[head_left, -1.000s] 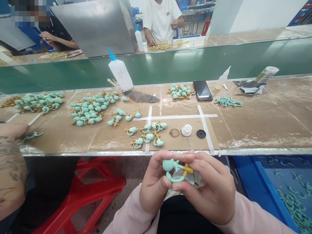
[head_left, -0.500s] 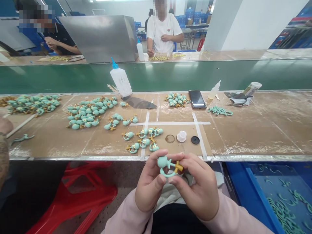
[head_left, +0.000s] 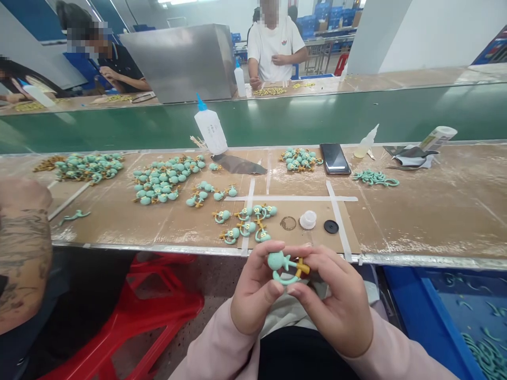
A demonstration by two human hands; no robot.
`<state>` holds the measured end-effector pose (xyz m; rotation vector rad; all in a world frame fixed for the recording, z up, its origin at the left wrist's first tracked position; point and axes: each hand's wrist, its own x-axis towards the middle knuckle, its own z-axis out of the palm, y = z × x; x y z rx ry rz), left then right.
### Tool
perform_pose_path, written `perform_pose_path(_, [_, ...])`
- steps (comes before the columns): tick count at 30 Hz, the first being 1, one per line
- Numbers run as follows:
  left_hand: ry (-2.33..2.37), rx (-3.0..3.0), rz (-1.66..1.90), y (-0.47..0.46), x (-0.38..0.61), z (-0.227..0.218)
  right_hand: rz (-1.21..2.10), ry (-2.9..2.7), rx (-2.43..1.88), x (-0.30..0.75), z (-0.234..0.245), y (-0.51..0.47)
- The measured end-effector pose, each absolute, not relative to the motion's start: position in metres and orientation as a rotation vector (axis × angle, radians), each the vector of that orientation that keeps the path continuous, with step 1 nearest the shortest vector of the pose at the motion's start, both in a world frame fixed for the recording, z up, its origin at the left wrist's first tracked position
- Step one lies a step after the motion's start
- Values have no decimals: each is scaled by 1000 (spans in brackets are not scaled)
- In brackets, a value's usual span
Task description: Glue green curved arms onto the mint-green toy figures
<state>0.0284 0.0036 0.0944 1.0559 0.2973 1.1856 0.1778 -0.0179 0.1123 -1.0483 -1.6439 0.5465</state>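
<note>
Both my hands hold a small teal rubber figure up in front of me, just below the table edge. It has a round head, a curved teal arm and a yellow cross-shaped piece at one end. My left hand pinches the head side, and my right hand grips the yellow end. My fingers hide part of the figure. Several similar teal figures with yellow pieces lie on the brown board nearest my hands, beside a thin ring, a white cap and a black disc.
Larger teal piles lie along the board, with a glue bottle and phone behind. A green belt runs beyond. A co-worker's tattooed arm is at left, a red stool below, a blue bin right.
My hands and the figure stay close together, with the same hold. The whole view has shifted slightly, and the tattooed arm at left has lifted off the teal piece on the board.
</note>
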Motion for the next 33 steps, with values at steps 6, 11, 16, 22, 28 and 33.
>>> perform_pose_path(6, [270, 1154, 1191, 7, 24, 97, 598, -1649, -984, 180, 114, -16])
perform_pose_path(11, [317, 1206, 1207, 6, 23, 100, 669, -1649, -925, 181, 117, -14])
perform_pose_path(16, [352, 1392, 1185, 9, 20, 100, 644, -1645, -973, 182, 117, -14])
perform_pose_path(22, [391, 1404, 1169, 12, 21, 98, 485, -1624, -1080, 188, 115, -9])
perform_pose_path(28, [415, 1284, 1202, 10, 24, 100, 352, -1422, -990, 199, 114, -16])
perform_pose_path(33, [414, 1242, 1236, 7, 27, 103, 259, -1595, -923, 198, 117, -18])
